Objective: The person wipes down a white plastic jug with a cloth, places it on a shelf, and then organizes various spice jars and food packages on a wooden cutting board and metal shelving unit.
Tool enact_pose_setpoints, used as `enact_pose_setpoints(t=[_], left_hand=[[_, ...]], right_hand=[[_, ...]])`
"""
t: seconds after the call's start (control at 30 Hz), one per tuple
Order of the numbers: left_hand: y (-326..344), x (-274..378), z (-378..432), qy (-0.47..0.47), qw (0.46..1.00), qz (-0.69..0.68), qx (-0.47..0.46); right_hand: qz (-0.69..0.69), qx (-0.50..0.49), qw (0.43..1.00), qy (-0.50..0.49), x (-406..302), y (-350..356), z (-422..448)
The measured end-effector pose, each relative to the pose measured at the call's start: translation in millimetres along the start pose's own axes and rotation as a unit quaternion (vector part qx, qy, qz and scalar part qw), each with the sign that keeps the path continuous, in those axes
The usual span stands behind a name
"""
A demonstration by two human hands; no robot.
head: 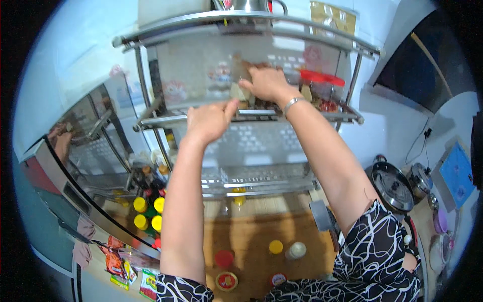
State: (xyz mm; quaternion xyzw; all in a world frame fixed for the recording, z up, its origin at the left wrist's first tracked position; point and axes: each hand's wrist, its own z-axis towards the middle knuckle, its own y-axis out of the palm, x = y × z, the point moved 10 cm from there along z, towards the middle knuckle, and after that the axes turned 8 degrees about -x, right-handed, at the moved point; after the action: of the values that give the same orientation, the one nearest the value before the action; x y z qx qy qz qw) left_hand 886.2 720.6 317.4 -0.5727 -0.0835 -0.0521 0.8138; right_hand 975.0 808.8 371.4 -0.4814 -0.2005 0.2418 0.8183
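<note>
My right hand (267, 85) reaches over the front rail into the middle level of a metal rack (162, 120). Its thumb and fingers are beside a blurred clear container with brown contents (238, 68); whether they grip it is unclear. My left hand (211, 121) is at the same rail, thumb pointing up and right, its fingertips hidden. Between the hands a pale label (239, 92) shows on a jar. Right of my right wrist stand clear jars with red lids (320, 77), one with red contents.
Yellow-capped bottles (140, 204) stand at left by a dark glossy appliance door (88, 151). On the wooden counter (249, 226) are a red lid (224, 259), a yellow lid (276, 247) and a white-topped jar (297, 250). A cleaver (320, 215) and lidded pan (392, 185) lie right.
</note>
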Motion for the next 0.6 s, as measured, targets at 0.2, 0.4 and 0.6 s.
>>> enact_pose_setpoints(t=[0.2, 0.4, 0.6], left_hand=[[5, -26, 0, -0.018, 0.999, 0.033, 0.008], [15, -25, 18, -0.025, 0.999, -0.009, 0.027], [22, -43, 26, 0.052, 0.996, 0.006, 0.073]], right_hand=[[0.039, 0.243, 0.965, -0.087, -22, -28, -34], [0.165, 0.116, 0.972, -0.119, 3, -41, -148], [0.269, -0.191, 0.943, -0.028, 25, 129, -325]])
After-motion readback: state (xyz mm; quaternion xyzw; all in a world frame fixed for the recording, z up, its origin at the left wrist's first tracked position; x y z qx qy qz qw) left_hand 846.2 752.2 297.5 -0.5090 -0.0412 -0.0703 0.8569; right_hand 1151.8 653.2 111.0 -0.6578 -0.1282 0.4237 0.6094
